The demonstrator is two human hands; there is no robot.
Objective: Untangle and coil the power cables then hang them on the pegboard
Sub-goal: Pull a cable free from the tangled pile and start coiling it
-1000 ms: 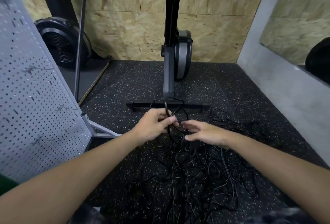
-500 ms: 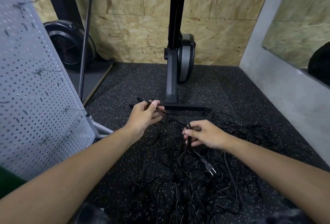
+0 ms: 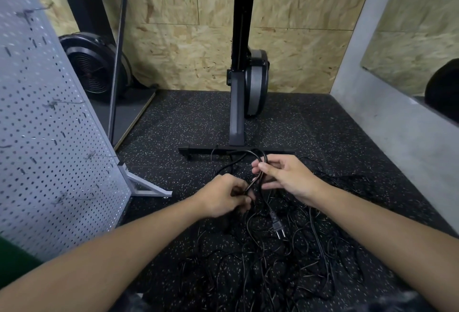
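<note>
Here, in the head view, the left hand (image 3: 224, 198) is low over the speckled rubber floor (image 3: 188, 122), its fingers curled round a strand of a black power cable (image 3: 252, 182) and gripping it. The right hand (image 3: 285, 177) is just beside it and a little farther from the camera. Its thumb and forefinger pinch the same cable where it bends into a small loop, and the other fingers lie loosely bent below. The loop rises just above the right fingertips, in front of the base bar of a black exercise machine (image 3: 238, 88) that stands upright against the chipboard wall (image 3: 188, 63). Below the hands one end of the cable hangs down to its plug (image 3: 278, 227), prongs pointing toward the camera. The plug lies over the tangle of cables (image 3: 273, 274), a loose black heap spread on the floor between the two forearms. The white pegboard (image 3: 49, 125) stands at the left on a metal foot, well apart from the hands, with several thin hooks sticking out of it. Beyond it is a black fan wheel (image 3: 94, 68), and a grey wall (image 3: 397, 125) closes the right side
</note>
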